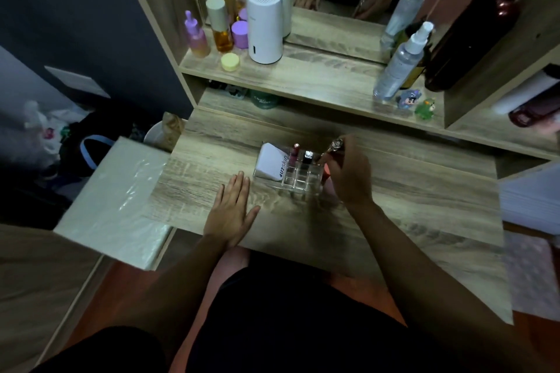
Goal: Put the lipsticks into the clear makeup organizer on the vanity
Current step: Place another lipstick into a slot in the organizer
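The clear makeup organizer point(298, 183) stands in the middle of the wooden vanity top point(409, 200). A white tube point(274, 164) lies in its left section. A pink lipstick point(295, 151) and a black lipstick with a silver top point(308, 157) stand upright in its back cells. My right hand point(348, 172) is shut on a lipstick with a shiny cap point(335, 145), tilted over the organizer's right back corner. Something red shows under that hand. My left hand point(231, 210) lies flat and open on the vanity, left of the organizer.
A shelf above holds a white cylinder point(264, 23), purple and amber bottles point(219, 27), a yellow jar point(230, 62), spray bottles point(400, 62) and small figurines point(416, 103). A mirror stands behind. A white box point(118, 203) adjoins the vanity's left edge; stacked paper point(530, 200) sits right.
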